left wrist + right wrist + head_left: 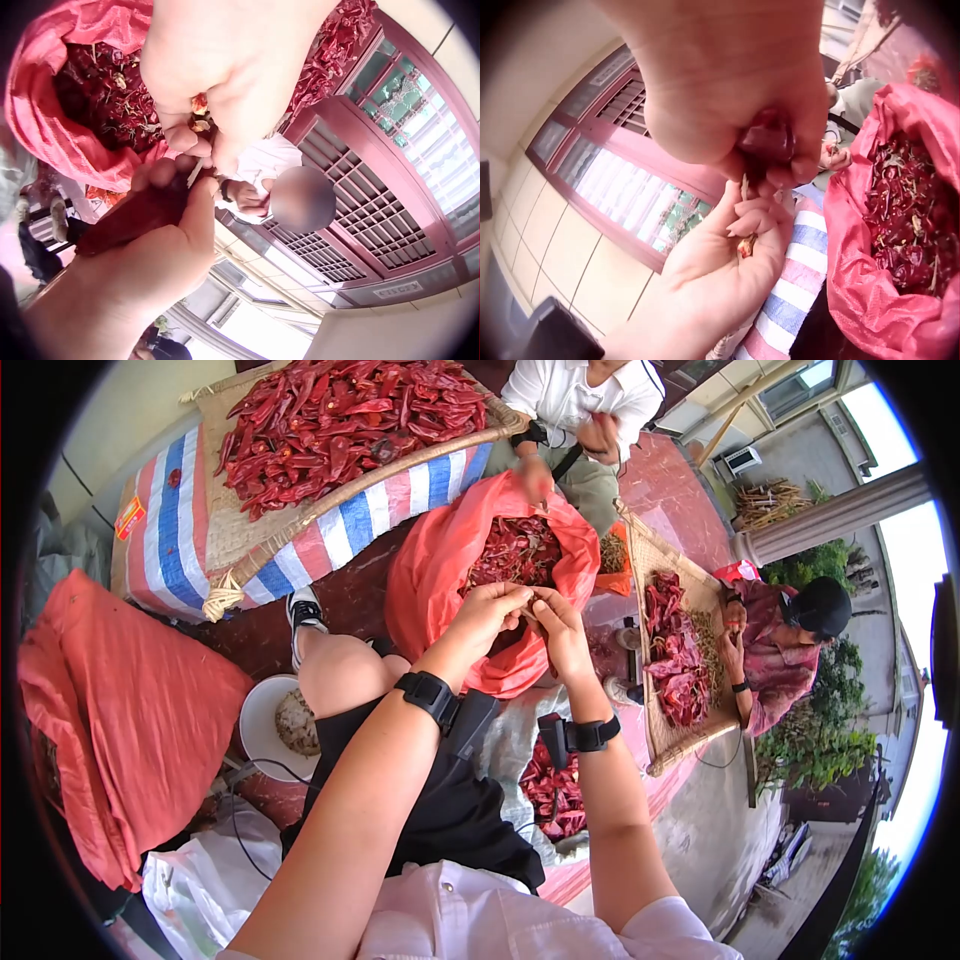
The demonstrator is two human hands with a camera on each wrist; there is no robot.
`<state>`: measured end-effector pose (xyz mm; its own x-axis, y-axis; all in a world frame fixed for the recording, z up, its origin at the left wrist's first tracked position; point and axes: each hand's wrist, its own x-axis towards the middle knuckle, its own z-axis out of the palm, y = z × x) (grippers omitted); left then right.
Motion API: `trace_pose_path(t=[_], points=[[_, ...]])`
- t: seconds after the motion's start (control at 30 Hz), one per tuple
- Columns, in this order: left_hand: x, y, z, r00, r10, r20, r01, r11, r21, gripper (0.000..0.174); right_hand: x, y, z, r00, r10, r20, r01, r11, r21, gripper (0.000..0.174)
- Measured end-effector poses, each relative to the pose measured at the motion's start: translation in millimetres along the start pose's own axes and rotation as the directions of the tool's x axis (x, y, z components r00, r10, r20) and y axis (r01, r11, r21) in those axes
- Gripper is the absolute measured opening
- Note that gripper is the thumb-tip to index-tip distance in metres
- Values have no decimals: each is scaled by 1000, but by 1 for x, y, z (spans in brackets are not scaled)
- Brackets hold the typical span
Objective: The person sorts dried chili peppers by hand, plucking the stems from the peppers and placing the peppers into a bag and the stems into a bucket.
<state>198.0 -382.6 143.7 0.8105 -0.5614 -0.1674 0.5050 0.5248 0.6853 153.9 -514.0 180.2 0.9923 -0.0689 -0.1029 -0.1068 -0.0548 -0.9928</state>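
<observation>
A dried red chili pepper (769, 142) lies in the curled fingers of my right hand (562, 632), its body partly hidden by them. My left hand (488, 618) pinches the pale chili stem (196, 171) at the pepper's end, so the two hands meet fingertip to fingertip. A small reddish-yellow chili scrap (746, 246) sits against the left palm, below the curled fingers. Both hands are over the near side of an open red sack (425, 585), which holds many dark dried chilies (512, 550) mixed with pale stems.
Beyond the sack, a heap of red chilies (350, 425) covers a mat on striped cloth (360, 520). A person in white (590, 395) sits across; another in a cap (820, 608) sits behind a woven tray (715, 595). A white bucket (262, 710) stands left, near a bulging red sack (130, 700).
</observation>
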Motion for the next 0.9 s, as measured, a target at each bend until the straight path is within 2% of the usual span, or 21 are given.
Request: trace_pose_path(t=[0.07,0.2,0.27,0.37,0.43,0.5,0.53,0.57,0.6,0.63,0.67,0.7,0.73,0.77,0.8,0.83,0.87,0.9], points=[[-4,7,4,999,-29,15,31,994,-103,13,-2,-8,-4,994,23,104,-30,997,71,24],[-2,3,-2,996,-65,52,73,982,-175,13,-6,-11,-9,990,44,130,-66,984,168,28],[0,1,-6,986,-90,142,125,957,-261,10,-8,-10,-12,989,45,143,-75,975,210,28],[-3,3,-1,980,-82,182,134,945,-299,11,-11,-9,-11,988,51,146,-96,943,319,29],[-4,3,1,980,-53,192,108,950,-292,11,-11,-6,-6,989,56,134,-104,916,387,30],[-5,3,6,979,-26,203,85,954,-287,11,-10,-2,2,992,29,120,-93,813,575,29],[-7,4,10,996,16,87,5,972,-236,11,-10,-3,8,993,29,119,-92,813,575,29],[-9,6,13,998,64,-26,-68,982,-175,11,-9,-4,12,996,43,77,-77,854,514,28],[-7,4,11,998,62,-26,-65,982,-175,11,-8,-5,15,998,55,35,-65,891,449,27],[-3,4,7,991,111,-74,-116,991,-62,11,-3,2,12,1000,6,-6,-5,979,206,27],[-1,3,4,979,165,-115,-160,986,53,11,0,8,10,1000,8,-7,-6,978,207,27],[-2,5,2,977,175,-121,-157,977,144,12,2,6,12,989,-146,-5,144,980,-136,28],[-3,5,3,977,176,-121,-159,977,143,12,3,3,13,956,-290,52,281,843,-459,30],[-4,5,5,970,192,-147,-157,963,218,11,0,-3,10,975,-219,42,199,775,-600,25],[-3,4,6,963,209,-171,-153,944,292,11,-1,-9,12,975,-219,42,200,773,-602,25],[-3,3,8,963,209,-170,-153,945,290,11,-2,-12,15,975,-221,32,174,658,-732,21],[-2,1,10,915,373,-153,-270,849,454,11,-3,-14,17,975,-223,22,139,523,-841,18],[-1,-1,11,845,524,-108,-364,711,602,10,-3,-14,21,975,-223,-18,100,508,-856,17]])
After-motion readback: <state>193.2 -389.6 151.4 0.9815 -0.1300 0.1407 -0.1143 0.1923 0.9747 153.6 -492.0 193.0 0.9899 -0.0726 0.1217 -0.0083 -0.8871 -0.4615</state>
